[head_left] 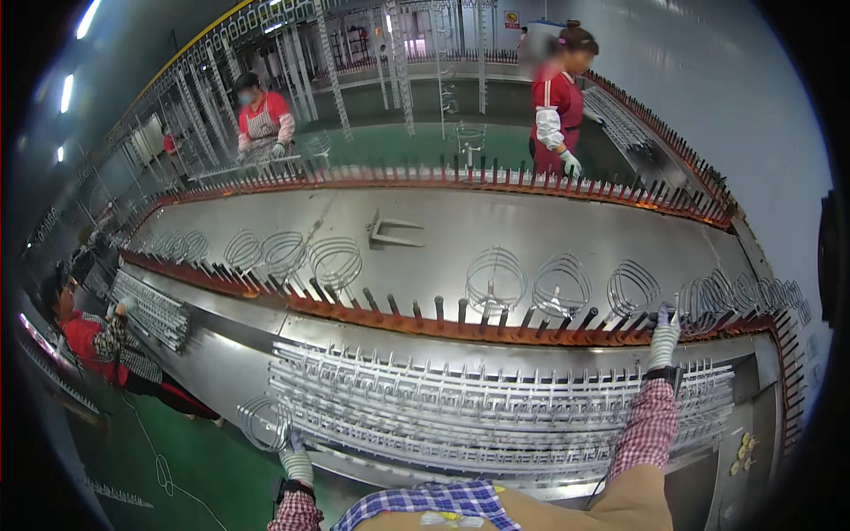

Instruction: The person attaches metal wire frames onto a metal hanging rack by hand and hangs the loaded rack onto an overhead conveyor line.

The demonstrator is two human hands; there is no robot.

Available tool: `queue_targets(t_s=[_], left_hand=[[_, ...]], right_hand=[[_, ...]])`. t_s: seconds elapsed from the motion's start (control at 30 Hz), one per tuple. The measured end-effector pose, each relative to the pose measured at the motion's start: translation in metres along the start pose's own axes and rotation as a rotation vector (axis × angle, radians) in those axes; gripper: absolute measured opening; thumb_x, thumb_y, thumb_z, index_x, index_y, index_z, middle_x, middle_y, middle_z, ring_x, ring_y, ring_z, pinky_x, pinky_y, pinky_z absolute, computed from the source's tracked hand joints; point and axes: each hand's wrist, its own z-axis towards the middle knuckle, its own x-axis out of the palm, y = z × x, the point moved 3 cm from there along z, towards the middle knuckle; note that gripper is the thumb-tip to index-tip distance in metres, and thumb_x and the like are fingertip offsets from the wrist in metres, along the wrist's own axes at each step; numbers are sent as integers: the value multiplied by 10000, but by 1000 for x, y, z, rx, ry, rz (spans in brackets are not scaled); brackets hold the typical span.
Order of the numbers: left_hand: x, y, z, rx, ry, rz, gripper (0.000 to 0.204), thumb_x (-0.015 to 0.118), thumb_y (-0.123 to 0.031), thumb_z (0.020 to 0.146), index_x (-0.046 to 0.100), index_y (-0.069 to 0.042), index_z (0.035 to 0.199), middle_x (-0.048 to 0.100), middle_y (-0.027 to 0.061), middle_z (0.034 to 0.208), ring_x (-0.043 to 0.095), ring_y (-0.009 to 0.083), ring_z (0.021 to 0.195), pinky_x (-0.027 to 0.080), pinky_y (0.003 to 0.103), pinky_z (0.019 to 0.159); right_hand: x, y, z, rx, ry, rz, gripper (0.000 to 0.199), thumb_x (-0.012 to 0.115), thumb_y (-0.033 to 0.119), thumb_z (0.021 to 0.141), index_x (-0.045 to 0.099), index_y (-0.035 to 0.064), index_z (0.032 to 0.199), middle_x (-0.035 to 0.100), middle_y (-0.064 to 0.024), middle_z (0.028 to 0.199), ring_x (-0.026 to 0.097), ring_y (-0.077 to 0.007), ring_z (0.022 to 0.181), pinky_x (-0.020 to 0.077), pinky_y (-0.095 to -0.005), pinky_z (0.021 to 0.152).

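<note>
Illumination was moderate and cool. Tube lights (88, 19) at upper left burned out to white against a dark ceiling (133, 53). The steel table (407, 265) returned a soft, diffuse sheen; wire rings (263, 423) at lower left showed thin glints. The wall (717, 106) at right read pale grey. Fisheye distortion bowed the orange rail (429, 326), and corners fell to black. Centre detail was fairly crisp; the far-left rim looked soft.
</note>
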Motion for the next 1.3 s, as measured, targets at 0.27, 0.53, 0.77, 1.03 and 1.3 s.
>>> queue_targets(t_s=[0.27,0.53,0.77,1.03,1.3], left_hand=[[-8,30,13,-45,412,539,366,477,-306,844,505,-16,1065,574,140,855,528,218,680,423,341,629],[-7,12,21,182,329,56,405,445,-236,838,411,7,1160,499,220,1081,525,339,906,439,364,744],[9,51,33,453,239,253,447,516,-257,744,470,-9,1113,557,216,927,537,346,846,436,415,727],[6,-4,19,381,366,352,546,425,-369,816,383,32,1184,510,238,1043,487,345,964,380,398,835],[-16,-7,8,479,230,256,417,492,-248,744,493,23,1061,551,238,905,527,379,831,415,437,736]], right_hand=[[94,170,-318,507,622,217,250,548,317,806,528,71,847,527,-20,586,429,-68,388,333,-206,342],[157,290,-542,459,1393,0,570,496,482,788,424,53,1158,586,-62,747,555,-132,543,451,-228,453],[178,237,-605,-1071,829,-420,420,416,304,854,373,78,1206,586,-167,810,573,-215,565,461,-330,466],[160,185,-601,-643,876,-701,294,448,294,804,507,52,960,572,-173,826,563,-330,688,457,-413,605],[152,219,-611,-585,1100,-758,394,493,271,766,459,-18,1033,557,-217,903,564,-325,803,449,-415,694]])
